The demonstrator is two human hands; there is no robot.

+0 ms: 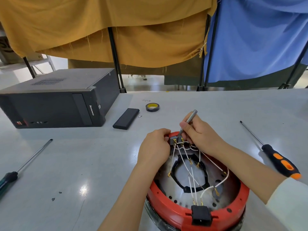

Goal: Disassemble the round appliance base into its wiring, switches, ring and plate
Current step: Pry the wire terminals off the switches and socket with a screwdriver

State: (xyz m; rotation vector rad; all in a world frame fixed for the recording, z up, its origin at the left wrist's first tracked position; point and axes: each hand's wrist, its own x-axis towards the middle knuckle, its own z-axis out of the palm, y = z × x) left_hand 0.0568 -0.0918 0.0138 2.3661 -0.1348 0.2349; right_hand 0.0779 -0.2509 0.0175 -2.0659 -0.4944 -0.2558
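The round appliance base (196, 219) lies open side up at the near right, its red ring (160, 204) around a silver plate (181, 192). White wires (191, 172) with brass terminals run from grey switches (175, 140) at the far rim to a black socket (200, 215) at the near rim. My left hand (154, 147) grips the far rim beside the switches. My right hand (198, 133) holds a slim grey screwdriver (189, 121) like a pen, with its tip at the switches.
A black and orange screwdriver (275, 157) lies to the right, and a dark-handled one (25, 165) to the left. A black computer case (55, 99), a black slab (126, 118), a small bit (140, 116) and a tape roll (152, 107) sit farther back.
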